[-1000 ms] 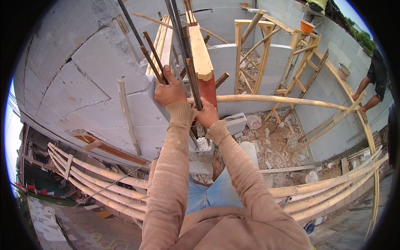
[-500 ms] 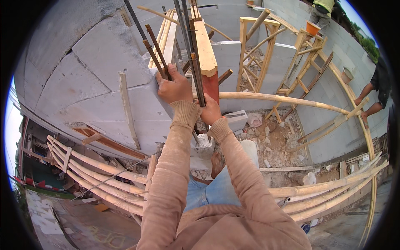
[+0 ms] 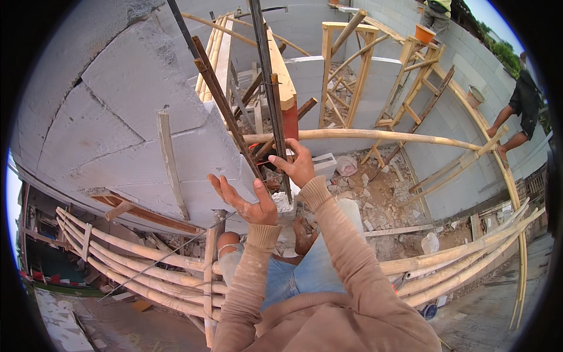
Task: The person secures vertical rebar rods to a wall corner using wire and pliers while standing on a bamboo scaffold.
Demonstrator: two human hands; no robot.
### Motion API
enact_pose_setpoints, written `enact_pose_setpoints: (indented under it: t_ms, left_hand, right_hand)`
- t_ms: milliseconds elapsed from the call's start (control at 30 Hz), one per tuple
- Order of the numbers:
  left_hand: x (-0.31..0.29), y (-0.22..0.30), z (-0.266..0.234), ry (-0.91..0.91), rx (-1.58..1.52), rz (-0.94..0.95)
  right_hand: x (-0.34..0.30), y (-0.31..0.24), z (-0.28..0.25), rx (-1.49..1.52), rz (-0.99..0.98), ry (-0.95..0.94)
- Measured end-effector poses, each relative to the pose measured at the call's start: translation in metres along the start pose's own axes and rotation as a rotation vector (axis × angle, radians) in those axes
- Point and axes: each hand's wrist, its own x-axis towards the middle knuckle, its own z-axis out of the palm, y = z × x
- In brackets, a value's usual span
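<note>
Dark upright steel bars (image 3: 273,105) stand in front of me, with a rusty bar among them. My right hand (image 3: 301,169) is at their lower part, thumb across them and index finger raised apart, not closed around them. To the left, a rusty steel bar (image 3: 220,94) leans down past the corner of the grey block wall (image 3: 135,141). Just below its lower end is my left hand (image 3: 251,204), palm turned up, fingers spread and holding nothing. A wooden beam (image 3: 282,76) with a red-brown face lies behind the upright bars.
A bamboo pole (image 3: 363,135) crosses beyond my hands. Bundled bamboo rails (image 3: 141,267) run low on both sides. Rubble (image 3: 387,193) covers the ground ahead. Timber frames (image 3: 346,70) and an orange bucket (image 3: 424,33) stand farther off. Another person's bare legs (image 3: 509,138) are at far right.
My left hand has let go of the rusty bars and dropped lower, opening. My right hand has loosened from the upright bars. The rusty bars on the left now slant down farther toward me.
</note>
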Motion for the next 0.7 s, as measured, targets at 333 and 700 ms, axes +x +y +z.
enact_pose_setpoints:
  t_ms: [333,700]
  left_hand:
    - [-0.073,-0.127,0.000,0.273,-0.017,-1.546]
    - [-0.135,-0.153,-0.012,0.062,-0.602,-1.790]
  right_hand:
    - [-0.099,0.090,-0.016,0.387,0.691,0.679]
    - [-0.137,0.194,-0.050,0.321,0.994,0.585]
